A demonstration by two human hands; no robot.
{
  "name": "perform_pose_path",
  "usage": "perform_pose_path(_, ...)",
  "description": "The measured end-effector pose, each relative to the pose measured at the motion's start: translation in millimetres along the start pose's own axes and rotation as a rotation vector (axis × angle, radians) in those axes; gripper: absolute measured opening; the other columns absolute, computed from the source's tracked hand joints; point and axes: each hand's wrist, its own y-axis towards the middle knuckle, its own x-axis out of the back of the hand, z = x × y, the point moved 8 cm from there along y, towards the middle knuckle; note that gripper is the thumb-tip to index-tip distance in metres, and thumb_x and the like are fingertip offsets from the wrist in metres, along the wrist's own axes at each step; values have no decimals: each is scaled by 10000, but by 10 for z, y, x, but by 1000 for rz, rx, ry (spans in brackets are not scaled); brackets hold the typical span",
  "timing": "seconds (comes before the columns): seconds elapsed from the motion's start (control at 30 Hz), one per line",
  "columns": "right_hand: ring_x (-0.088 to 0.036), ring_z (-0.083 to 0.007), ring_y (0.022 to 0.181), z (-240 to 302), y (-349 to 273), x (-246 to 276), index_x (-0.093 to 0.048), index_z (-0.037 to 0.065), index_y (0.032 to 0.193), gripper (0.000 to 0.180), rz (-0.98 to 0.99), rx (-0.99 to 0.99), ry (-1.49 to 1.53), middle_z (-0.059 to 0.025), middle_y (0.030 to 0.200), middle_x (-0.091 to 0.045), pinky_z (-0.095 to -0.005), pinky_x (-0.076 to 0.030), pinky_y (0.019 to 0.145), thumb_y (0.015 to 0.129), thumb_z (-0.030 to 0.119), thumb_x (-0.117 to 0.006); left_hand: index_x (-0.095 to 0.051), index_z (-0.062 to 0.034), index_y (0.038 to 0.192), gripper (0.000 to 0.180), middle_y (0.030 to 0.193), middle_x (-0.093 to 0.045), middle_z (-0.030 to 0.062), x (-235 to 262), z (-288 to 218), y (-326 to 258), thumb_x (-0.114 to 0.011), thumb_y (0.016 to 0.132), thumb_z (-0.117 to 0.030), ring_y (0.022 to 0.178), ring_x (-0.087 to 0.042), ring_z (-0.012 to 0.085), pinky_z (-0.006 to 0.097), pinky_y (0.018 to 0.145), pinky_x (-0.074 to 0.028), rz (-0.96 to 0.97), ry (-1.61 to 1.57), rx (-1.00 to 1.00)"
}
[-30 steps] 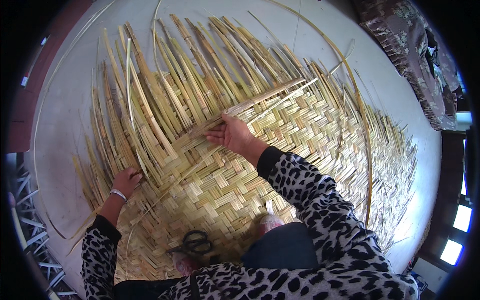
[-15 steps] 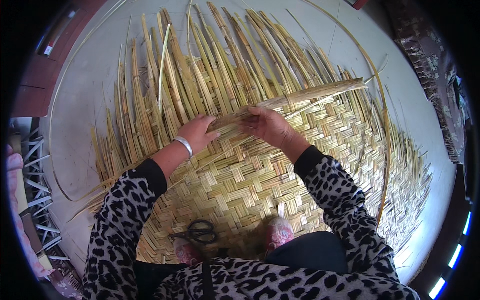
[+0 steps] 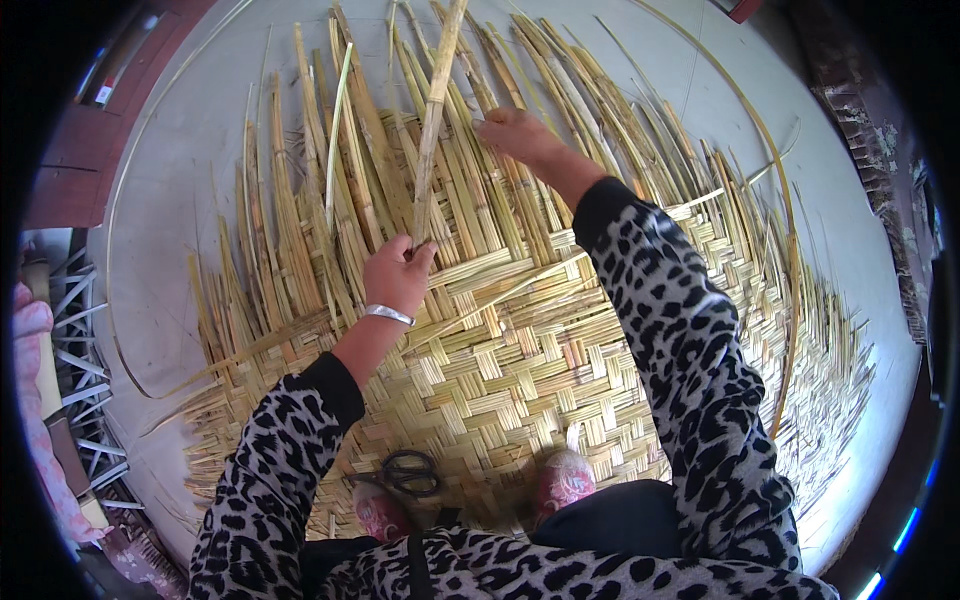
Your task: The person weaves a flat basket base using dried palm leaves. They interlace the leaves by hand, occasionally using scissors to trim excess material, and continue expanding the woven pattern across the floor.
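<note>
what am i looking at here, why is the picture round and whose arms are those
The picture comes from a wide fisheye camera worn on a person's head, looking down, so it is round and straight edges bend near the rim. The arms in leopard-print sleeves are that person's own. They sit on a large woven mat of pale flat strips, spread over a grey floor; its far half is loose, unwoven strips fanning away. The left hand, with a bracelet at the wrist, grips a long strip lifted up from the mat. The right hand reaches further out and touches the loose strips. Black scissors lie on the mat near the person's feet.
</note>
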Motion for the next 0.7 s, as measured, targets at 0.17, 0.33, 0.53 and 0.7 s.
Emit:
perform_pose_path(0.17, -605, -343, 1101, 237, 402, -225, -599, -7, 1156, 479, -53, 74, -553, -197, 1140, -645, -426, -475, 930, 848, 354, -664, -491, -1, 669, 403, 552, -501, 111, 26, 76, -24, -721, 802, -304, 490, -456, 222, 363, 503, -396, -82, -69, 27)
perform_pose_path(0.33, -624, -336, 1088, 190, 577, -322, -657, 56, 1129, 353, -152, -111, -563, -163, 1147, -658, -426, -500, 911, 840, 258, -641, -480, -4, 657, 409, 542, -482, 75, -30, 198, -35, -718, 795, -306, 484, -428, 175, 349, 488, -376, -117, -200, 101)
perform_pose_path(0.53, -681, -261, 935, 32, 829, -262, -720, 54, 968, 338, 80, -112, -7, -125, 904, -717, -385, -491, 883, 786, 338, -733, -491, -30, 636, 386, 543, -468, -10, -80, 280, -46, -748, 814, -256, 500, -398, 68, 270, 456, -330, -169, -204, 105)
perform_pose_path(0.7, -541, -284, 1109, 151, 253, -178, -652, 42, 1122, 462, 195, -1, 599, -143, 1242, -576, -469, -441, 941, 800, 363, -734, -516, -18, 697, 357, 559, -475, 12, -189, 273, -33, -737, 824, -268, 523, -408, 82, 282, 487, -351, -109, -209, 51)
